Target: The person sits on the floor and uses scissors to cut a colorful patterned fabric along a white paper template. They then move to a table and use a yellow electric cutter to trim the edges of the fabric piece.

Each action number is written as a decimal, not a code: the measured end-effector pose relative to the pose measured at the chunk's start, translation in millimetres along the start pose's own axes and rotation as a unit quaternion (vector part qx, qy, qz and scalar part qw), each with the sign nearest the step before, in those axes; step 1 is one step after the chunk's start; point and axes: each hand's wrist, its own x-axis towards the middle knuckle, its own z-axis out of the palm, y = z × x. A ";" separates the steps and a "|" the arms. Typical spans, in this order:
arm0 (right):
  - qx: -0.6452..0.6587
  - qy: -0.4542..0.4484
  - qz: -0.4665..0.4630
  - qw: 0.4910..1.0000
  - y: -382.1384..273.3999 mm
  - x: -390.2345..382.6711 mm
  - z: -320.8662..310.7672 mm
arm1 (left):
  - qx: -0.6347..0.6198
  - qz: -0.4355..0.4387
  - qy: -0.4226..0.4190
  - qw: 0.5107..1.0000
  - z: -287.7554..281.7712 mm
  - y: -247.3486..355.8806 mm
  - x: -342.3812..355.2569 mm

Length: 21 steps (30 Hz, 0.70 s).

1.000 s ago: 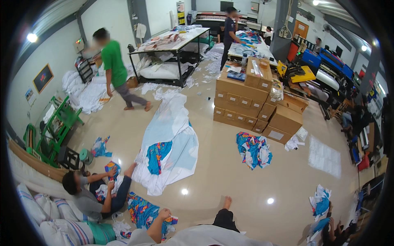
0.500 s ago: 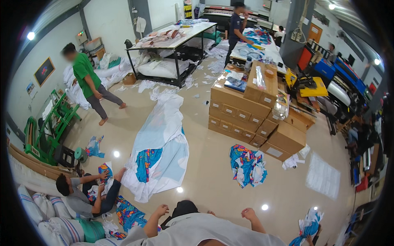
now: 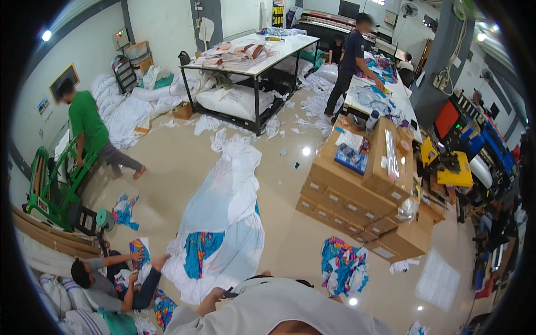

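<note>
My left hand [image 3: 215, 293] is low in front of me, at the side of my grey shirt [image 3: 312, 307]. Its fingers look closed at a small dark thing [image 3: 230, 292] that is too small to make out. Only a sliver of skin shows at my right side, and the fingers of my right hand [image 3: 336, 299] are hidden behind the shirt. Just beyond my left hand, a long white and pale blue cloth [image 3: 223, 206] lies on the floor, with a bright patterned piece [image 3: 202, 252] on it. A blue and orange patterned fabric pile [image 3: 343, 265] lies to my right.
Stacked cardboard boxes [image 3: 357, 190] stand at the right. A seated person [image 3: 106, 279] handles fabric at the left, near stuffed sacks [image 3: 84, 318]. Someone in green [image 3: 89, 125] is by a green metal rack [image 3: 61, 195]. Beyond are a white-topped table [image 3: 251, 53] and a person in dark clothes [image 3: 349, 61].
The view has shifted. My left hand, raised with its fingers apart before, is now close to my shirt; my right hand has mostly dropped from sight. The person in green has moved left to the rack.
</note>
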 end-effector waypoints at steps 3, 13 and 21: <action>-0.071 0.009 -0.036 0.997 -40.6 55.2 0.9 | 0.073 0.040 0.037 0.996 -57.9 97.8 69.6; -0.070 0.038 -0.199 0.977 -337.1 290.6 4.9 | -0.106 0.177 0.141 0.968 -203.3 431.2 209.0; -0.012 -0.055 -0.268 0.962 -664.6 460.2 -46.8 | -0.269 -0.057 0.138 0.952 -241.9 437.6 256.6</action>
